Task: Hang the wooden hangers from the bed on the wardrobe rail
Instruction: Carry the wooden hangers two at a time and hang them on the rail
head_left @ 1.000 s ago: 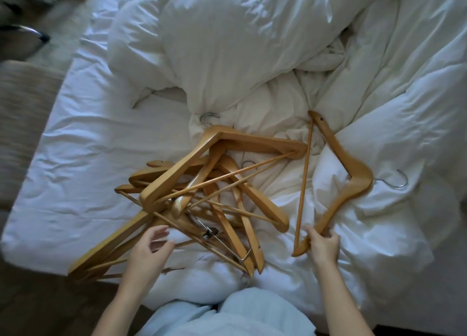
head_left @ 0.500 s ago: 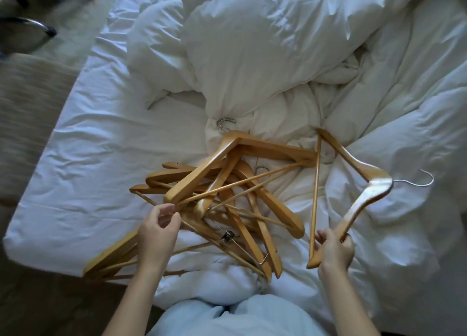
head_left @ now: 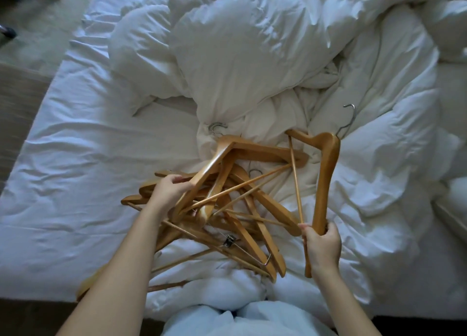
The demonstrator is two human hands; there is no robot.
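Observation:
A tangled pile of several wooden hangers [head_left: 235,209] with metal hooks lies on the white bed [head_left: 75,184] in front of me. My left hand [head_left: 169,189] rests on the pile's left side, fingers curled over the arm of the top hanger. My right hand [head_left: 322,244] grips the lower end of a separate wooden hanger [head_left: 326,179], which stands nearly upright above the duvet, its metal hook [head_left: 347,118] pointing up and away. The wardrobe rail is out of view.
A crumpled white duvet [head_left: 252,57] fills the bed's far side and right. A pale carpet floor [head_left: 38,27] and a beige upholstered edge [head_left: 17,108] lie to the left. My light blue clothing [head_left: 240,318] shows at the bottom.
My right hand has raised its hanger from flat on the duvet to nearly upright. My left hand has moved up the pile onto the top hanger's arm.

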